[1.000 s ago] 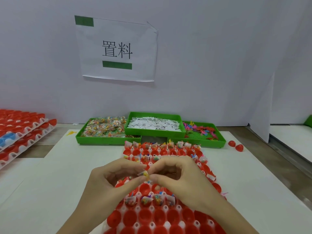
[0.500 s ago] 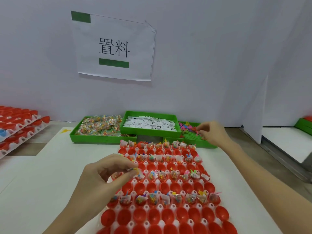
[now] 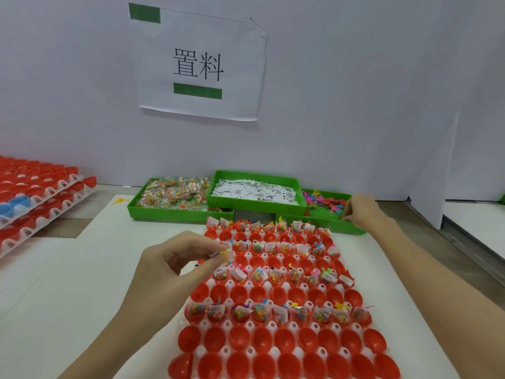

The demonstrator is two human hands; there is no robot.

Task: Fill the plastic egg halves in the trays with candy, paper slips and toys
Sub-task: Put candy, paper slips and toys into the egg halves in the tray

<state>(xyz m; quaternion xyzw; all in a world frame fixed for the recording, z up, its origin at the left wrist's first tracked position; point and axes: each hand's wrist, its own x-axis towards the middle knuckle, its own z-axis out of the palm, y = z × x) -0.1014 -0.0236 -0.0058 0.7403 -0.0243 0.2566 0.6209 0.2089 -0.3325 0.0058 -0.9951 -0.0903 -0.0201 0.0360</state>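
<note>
**Beneath both hands: a tray about half filled**

Nearest the camera, below and behind the left hand (image 3: 175,266), the two closest rows of red egg halves (image 3: 276,343) in the white tray (image 3: 273,326) sit bare. Filled rows alternate with bare ones going away: one filled row just in front of the left wrist, another level with its fingertips, and more beyond, each holding a candy packet, a folded paper slip and a small toy. By my reading roughly half the rows are done, and the bare ones may be left so on purpose.

The left hand hovers over the tray's left edge, thumb and forefinger pinching a small yellow toy (image 3: 224,254) together with what looks like a slip.

Farther off, the right hand (image 3: 360,212) reaches into the toy bin (image 3: 322,214) with fingers curled down among the coloured toys; whether they have hold of one I cannot tell. Left of that hand lie the bin of paper slips (image 3: 254,192) and the candy bin (image 3: 175,195). Print on the slips is too small to read.

Well left of the pinch, stacked trays (image 3: 32,198) of egg halves wait.

Above all, a wall sign (image 3: 200,64) reads "置料" between two green bars.
</note>
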